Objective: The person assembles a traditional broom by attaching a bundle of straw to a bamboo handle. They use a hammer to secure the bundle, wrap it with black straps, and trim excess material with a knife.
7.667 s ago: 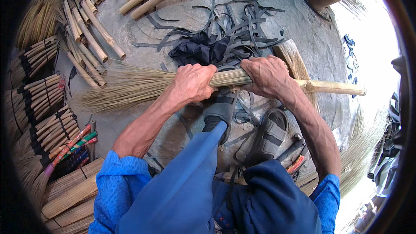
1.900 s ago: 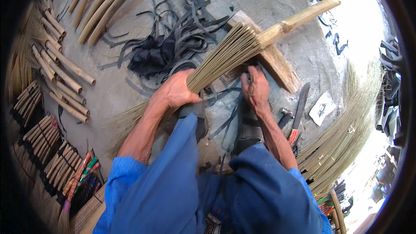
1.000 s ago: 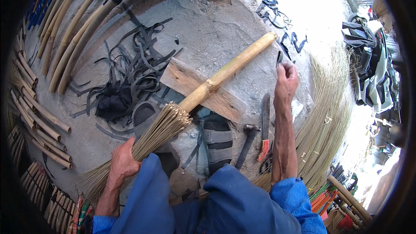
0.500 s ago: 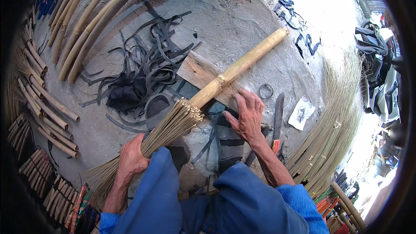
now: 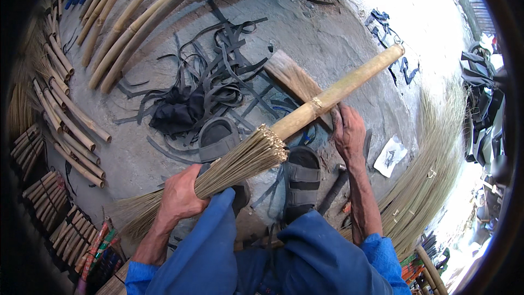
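My left hand (image 5: 185, 191) is wrapped round a bundle of thin dry broom straws (image 5: 234, 166), above my left knee. A thick bamboo pole (image 5: 344, 93) comes out of the bundle's cut end and slants up to the far right. Under the pole lies a rough wooden board (image 5: 297, 79). My right hand (image 5: 350, 133) is closed on the near end of that board, just below the pole. The thumb and some fingertips are partly hidden. A dark-handled tool (image 5: 334, 191) lies beside my right forearm.
Black rubber strips (image 5: 210, 76) lie tangled at left of the board. My sandalled feet, one sandal (image 5: 303, 177) at the middle, flank the work. Long straw (image 5: 426, 180) spreads at right, near a white packet (image 5: 391, 155). Bamboo poles (image 5: 128, 30) lie at upper left.
My right hand, formerly spread over the board's near end, has closed on it. The board, pole and straw bundle appear farther right, though the whole view has shifted too.
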Available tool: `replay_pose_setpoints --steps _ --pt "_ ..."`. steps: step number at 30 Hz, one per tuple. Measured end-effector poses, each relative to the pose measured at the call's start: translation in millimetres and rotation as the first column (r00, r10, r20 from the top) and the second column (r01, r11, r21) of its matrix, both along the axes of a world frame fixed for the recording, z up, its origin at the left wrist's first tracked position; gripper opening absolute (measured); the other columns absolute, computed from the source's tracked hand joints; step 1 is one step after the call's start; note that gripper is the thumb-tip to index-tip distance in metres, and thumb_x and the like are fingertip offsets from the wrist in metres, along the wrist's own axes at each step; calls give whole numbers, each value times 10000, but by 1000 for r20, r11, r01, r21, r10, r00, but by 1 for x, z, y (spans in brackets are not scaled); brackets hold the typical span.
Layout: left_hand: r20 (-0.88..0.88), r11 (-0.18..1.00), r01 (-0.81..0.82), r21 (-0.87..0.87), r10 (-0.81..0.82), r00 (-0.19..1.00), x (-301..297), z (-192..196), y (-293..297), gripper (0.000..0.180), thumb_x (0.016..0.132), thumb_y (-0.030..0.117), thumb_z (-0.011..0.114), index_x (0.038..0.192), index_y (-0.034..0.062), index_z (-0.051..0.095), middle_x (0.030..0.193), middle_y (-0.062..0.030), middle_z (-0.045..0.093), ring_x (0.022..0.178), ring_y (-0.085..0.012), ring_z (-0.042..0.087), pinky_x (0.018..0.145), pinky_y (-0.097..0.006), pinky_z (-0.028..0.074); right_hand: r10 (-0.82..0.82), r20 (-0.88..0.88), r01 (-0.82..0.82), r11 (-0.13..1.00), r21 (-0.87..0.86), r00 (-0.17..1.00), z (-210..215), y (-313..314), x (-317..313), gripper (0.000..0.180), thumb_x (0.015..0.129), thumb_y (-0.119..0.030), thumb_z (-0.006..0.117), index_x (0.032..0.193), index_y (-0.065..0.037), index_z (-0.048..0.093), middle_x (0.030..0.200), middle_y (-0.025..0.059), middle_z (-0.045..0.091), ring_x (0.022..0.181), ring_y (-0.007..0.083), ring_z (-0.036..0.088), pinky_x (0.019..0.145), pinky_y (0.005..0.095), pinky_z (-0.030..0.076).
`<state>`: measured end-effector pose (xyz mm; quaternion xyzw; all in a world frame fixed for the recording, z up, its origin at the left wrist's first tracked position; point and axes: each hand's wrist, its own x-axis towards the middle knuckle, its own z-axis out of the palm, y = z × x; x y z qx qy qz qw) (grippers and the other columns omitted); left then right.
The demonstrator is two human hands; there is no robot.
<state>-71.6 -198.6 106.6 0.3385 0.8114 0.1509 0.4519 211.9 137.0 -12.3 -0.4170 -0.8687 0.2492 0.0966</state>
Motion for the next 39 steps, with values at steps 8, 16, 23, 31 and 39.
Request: replay_pose_setpoints --steps 8,16,23,31,39 --pt "1 1000 21 1 -21 1000 5 -11 7 694 798 443 916 1308 29 694 1115 -234 786 1069 -475 762 903 -538 584 148 114 -169 965 202 982 -11 -9 0 637 873 -387 878 1349 -21 664 1233 165 721 1145 371 674 965 477 518" --pt "44 997 -14 -79 17 999 7 -19 5 745 799 471 913 1360 36 687 1154 -252 790 1106 -487 758 946 -562 583 119 167 -141 982 125 979 -4 3 -1 656 830 -309 897 1374 -37 652 1186 167 719 1127 382 681 952 491 526" --pt "54 997 -53 -60 56 997 7 -22 6 737 801 461 903 1366 42 681 1155 -248 791 1107 -492 755 952 -566 576 148 84 -149 989 -3 985 -6 -7 3 803 806 -264 922 1504 -37 595 1233 172 723 1146 394 687 993 498 530" --pt "38 995 -89 -35 90 995 13 -21 6 669 819 439 892 1330 55 697 1149 -238 789 1099 -472 761 944 -541 583 108 123 -113 993 39 987 -1 -18 9 837 819 -239 918 1562 -68 571 1273 171 723 1179 391 691 1013 492 531" --pt "37 990 -110 -87 113 993 12 -21 11 668 809 407 882 1348 61 693 1107 -248 787 1076 -477 765 922 -552 585 2 133 -14 995 97 991 -4 -28 2 846 821 -262 885 1583 -80 568 1357 177 701 1251 404 667 1074 512 509"
